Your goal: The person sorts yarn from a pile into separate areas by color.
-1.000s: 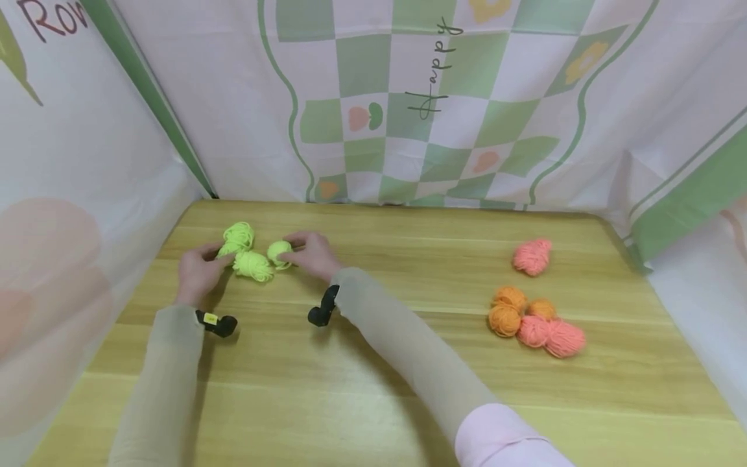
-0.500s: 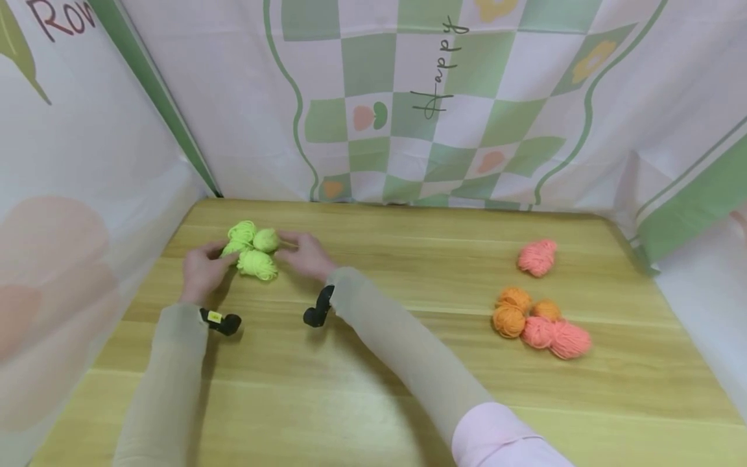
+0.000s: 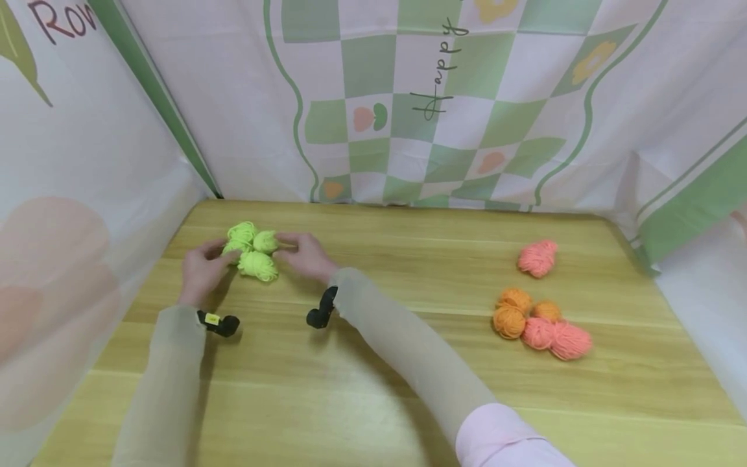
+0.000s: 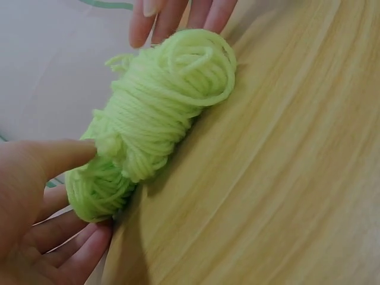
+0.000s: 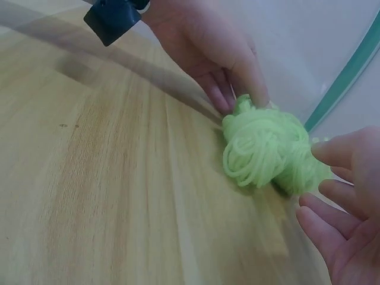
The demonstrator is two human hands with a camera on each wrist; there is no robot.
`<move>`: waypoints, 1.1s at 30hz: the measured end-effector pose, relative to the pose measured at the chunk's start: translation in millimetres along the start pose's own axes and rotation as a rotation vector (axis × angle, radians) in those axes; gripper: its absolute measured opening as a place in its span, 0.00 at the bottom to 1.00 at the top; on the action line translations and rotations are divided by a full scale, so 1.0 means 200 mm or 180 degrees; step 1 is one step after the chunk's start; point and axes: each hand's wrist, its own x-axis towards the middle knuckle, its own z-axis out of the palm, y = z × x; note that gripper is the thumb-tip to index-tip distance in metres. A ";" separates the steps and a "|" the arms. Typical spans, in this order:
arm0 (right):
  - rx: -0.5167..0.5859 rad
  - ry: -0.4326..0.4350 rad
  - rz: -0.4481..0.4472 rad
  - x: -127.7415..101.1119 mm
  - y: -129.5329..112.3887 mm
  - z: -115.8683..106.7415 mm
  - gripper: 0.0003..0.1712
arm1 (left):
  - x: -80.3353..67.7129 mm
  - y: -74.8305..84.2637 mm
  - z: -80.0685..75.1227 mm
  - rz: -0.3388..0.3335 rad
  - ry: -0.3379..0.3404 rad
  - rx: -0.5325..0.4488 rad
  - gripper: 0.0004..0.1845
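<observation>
- Three small bundles of neon-green wool yarn (image 3: 253, 250) lie pressed together on the far left of the pale wooden table (image 3: 373, 389), between the two hands.
- The left hand (image 3: 201, 271) rests against the cluster's left side; its thumb and fingertips touch the yarn with fingers fairly straight, not wrapped round it.
- The right hand (image 3: 305, 255) touches the cluster's right side with extended fingers, likewise relaxed and gripping nothing.
- In the left wrist view the bundles overlap into one long mass, so where one ends is hard to make out; the right hand's fingertips (image 4: 172, 15) are cut off at the top edge.
- In the right wrist view only part of the green cluster (image 5: 270, 151) shows, and its far side is hidden behind the front bundle.
- Well apart on the right lie orange yarn balls (image 3: 516, 311) touching two salmon-pink skeins (image 3: 557, 337), with a lone pink skein (image 3: 537, 257) farther back.
- A green-and-white chequered printed cloth (image 3: 408, 97) hangs behind the table, and similar cloth encloses both sides; its lettering at top left is cut off.
</observation>
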 end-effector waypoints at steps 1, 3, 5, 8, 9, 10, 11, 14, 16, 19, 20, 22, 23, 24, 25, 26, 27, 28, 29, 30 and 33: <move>0.0012 0.0010 -0.0018 0.00 0.00 0.00 0.29 | 0.00 0.00 0.00 0.0023 0.0001 0.0001 0.33; 0.0018 0.0030 -0.0070 -0.01 -0.01 -0.02 0.29 | -0.01 0.00 0.00 0.0072 0.0015 0.0029 0.33; 0.0039 0.0049 -0.0126 -0.02 -0.02 -0.03 0.29 | -0.01 0.01 -0.01 0.0091 0.0029 0.0040 0.34; 0.0051 0.0085 -0.0186 -0.03 -0.04 -0.06 0.28 | -0.02 0.02 -0.01 0.0083 0.0055 0.0022 0.34; 0.0063 0.0094 -0.0204 -0.04 -0.04 -0.06 0.28 | -0.02 0.02 -0.01 0.0071 0.0061 -0.0001 0.34; 0.0065 0.0102 -0.0233 -0.04 -0.04 -0.07 0.28 | -0.02 0.03 -0.01 0.0060 0.0072 -0.0028 0.35; 0.0049 0.0117 -0.0260 -0.04 -0.04 -0.08 0.28 | -0.02 0.03 -0.01 0.0054 0.0080 -0.0050 0.35; 0.0038 0.0160 -0.0330 -0.06 -0.06 -0.11 0.28 | -0.02 0.04 -0.01 0.0089 0.0135 -0.0079 0.35; 0.0050 0.0194 -0.0368 -0.07 -0.07 -0.13 0.27 | -0.02 0.05 -0.01 0.0133 0.0164 -0.0078 0.36; 0.0121 0.0253 -0.0415 -0.08 -0.08 -0.16 0.27 | -0.02 0.06 -0.01 0.0221 0.0195 -0.0050 0.36; 0.0149 0.0273 -0.0429 -0.09 -0.08 -0.17 0.27 | -0.02 0.07 -0.01 0.0251 0.0202 -0.0042 0.36; 0.0185 0.0306 -0.0442 -0.10 -0.09 -0.19 0.27 | -0.02 0.08 0.00 0.0306 0.0213 -0.0043 0.36; 0.0212 0.0322 -0.0442 -0.11 -0.09 -0.20 0.27 | -0.02 0.09 0.00 0.0334 0.0221 -0.0040 0.36; 0.0221 0.0341 -0.0430 -0.11 -0.09 -0.22 0.27 | -0.02 0.10 0.00 0.0357 0.0221 -0.0050 0.36; 0.0226 0.0356 -0.0425 -0.12 -0.09 -0.23 0.27 | -0.02 0.10 0.00 0.0375 0.0226 -0.0069 0.35; 0.0229 0.0366 -0.0420 -0.13 -0.09 -0.24 0.27 | -0.03 0.11 0.01 0.0393 0.0231 -0.0078 0.35; 0.0232 0.0374 -0.0410 -0.14 -0.09 -0.26 0.27 | -0.03 0.12 0.01 0.0406 0.0232 -0.0089 0.35; 0.0232 0.0380 -0.0406 -0.14 -0.09 -0.27 0.28 | -0.03 0.13 0.02 0.0421 0.0234 -0.0089 0.34; 0.0247 0.0379 -0.0402 -0.15 -0.09 -0.28 0.28 | -0.03 0.14 0.02 0.0438 0.0234 -0.0096 0.34; 0.0251 0.0382 -0.0409 -0.16 -0.10 -0.30 0.28 | -0.03 0.14 0.03 0.0467 0.0233 -0.0112 0.33; 0.0290 0.0377 -0.0452 -0.19 -0.11 -0.34 0.29 | -0.04 0.17 0.04 0.0590 0.0222 -0.0148 0.31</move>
